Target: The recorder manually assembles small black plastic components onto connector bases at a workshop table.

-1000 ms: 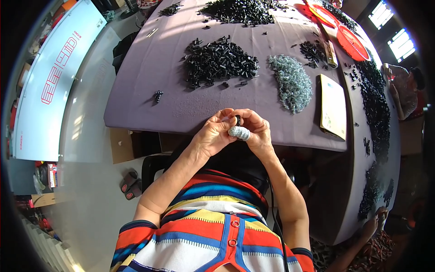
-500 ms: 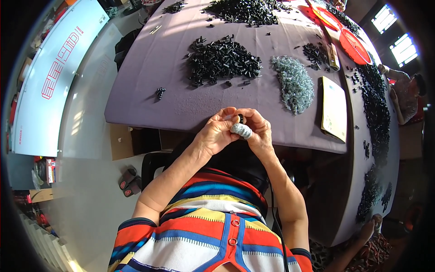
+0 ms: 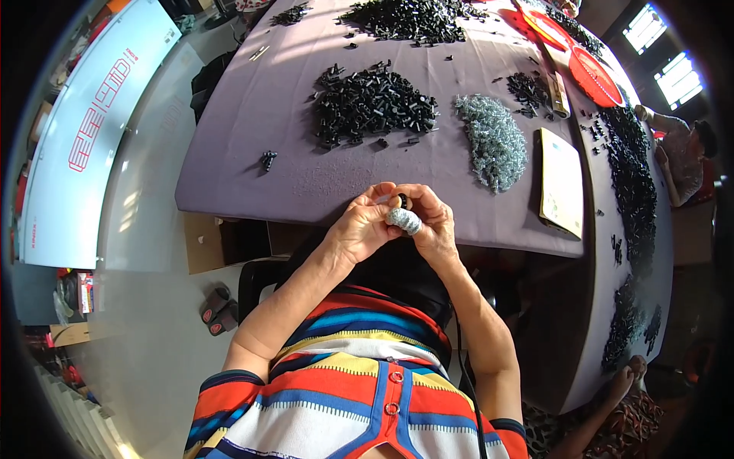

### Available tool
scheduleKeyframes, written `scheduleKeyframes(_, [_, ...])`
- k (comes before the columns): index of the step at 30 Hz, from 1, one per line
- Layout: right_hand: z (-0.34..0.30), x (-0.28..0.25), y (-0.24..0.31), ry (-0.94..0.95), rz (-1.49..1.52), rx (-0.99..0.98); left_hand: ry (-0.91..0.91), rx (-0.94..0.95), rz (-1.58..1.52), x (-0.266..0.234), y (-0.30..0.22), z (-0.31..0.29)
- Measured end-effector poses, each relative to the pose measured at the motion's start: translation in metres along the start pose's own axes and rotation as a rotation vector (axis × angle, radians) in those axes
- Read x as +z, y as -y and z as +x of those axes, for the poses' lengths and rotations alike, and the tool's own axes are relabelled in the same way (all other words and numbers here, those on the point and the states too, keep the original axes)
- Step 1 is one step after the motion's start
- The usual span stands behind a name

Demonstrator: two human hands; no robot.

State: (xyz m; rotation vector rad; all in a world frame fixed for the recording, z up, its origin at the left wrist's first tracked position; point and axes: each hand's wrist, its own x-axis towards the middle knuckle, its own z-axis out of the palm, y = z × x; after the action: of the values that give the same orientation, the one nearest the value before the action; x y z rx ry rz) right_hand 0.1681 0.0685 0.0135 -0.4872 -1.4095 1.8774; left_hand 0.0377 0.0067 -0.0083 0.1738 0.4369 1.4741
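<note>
My left hand (image 3: 361, 228) and my right hand (image 3: 434, 222) meet just off the table's near edge, fingertips pinched together. Between them is a small black part (image 3: 402, 200), mostly covered by the fingers. A pale grey, wrapped-looking lump (image 3: 404, 221) shows below it, against my right hand; whether it is a covered thumb or a separate thing I cannot tell. Beyond my hands lies a heap of small black plastic parts (image 3: 375, 105). To its right is a pile of small clear-grey pieces (image 3: 493, 144).
A pale flat box or booklet (image 3: 562, 183) lies right of the grey pile. Red baskets (image 3: 595, 78) and a long black heap (image 3: 633, 191) are farther right, with a co-worker (image 3: 680, 157) beside them. A few black parts (image 3: 267, 161) lie left on the cloth-covered table (image 3: 229, 176).
My hands stay together in nearly the same place. The black part and the grey lump between them have shifted slightly. A co-worker's hands at the lower right have moved a little.
</note>
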Motion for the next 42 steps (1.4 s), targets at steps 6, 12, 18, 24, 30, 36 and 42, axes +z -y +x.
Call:
scheduleKeyframes(6, [-0.001,0.007,-0.005,0.004,0.018,-0.038,0.063,-0.019,-0.001,-0.011,0.001,-0.006])
scheduleKeyframes(12, [-0.004,0.008,-0.001,0.043,0.025,-0.034,0.072,0.015,0.017,-0.006,-0.001,-0.01])
scheduleKeyframes(18, [0.003,-0.001,0.0,0.05,0.108,-0.053,0.053,0.04,-0.007,0.001,0.003,0.001])
scheduleKeyframes(24, [0.005,0.0,-0.002,0.048,0.142,-0.019,0.003,0.024,-0.046,-0.004,0.001,0.002])
scheduleKeyframes(30, [0.001,0.002,-0.005,0.054,0.102,-0.029,0.006,0.026,-0.029,-0.002,0.001,-0.005])
scheduleKeyframes(36, [0.002,-0.003,-0.006,0.029,0.036,-0.127,0.102,0.034,-0.053,-0.005,0.003,-0.002])
scheduleKeyframes(42, [0.004,0.002,-0.005,0.05,0.096,-0.111,0.048,0.047,-0.04,0.005,0.0,-0.005])
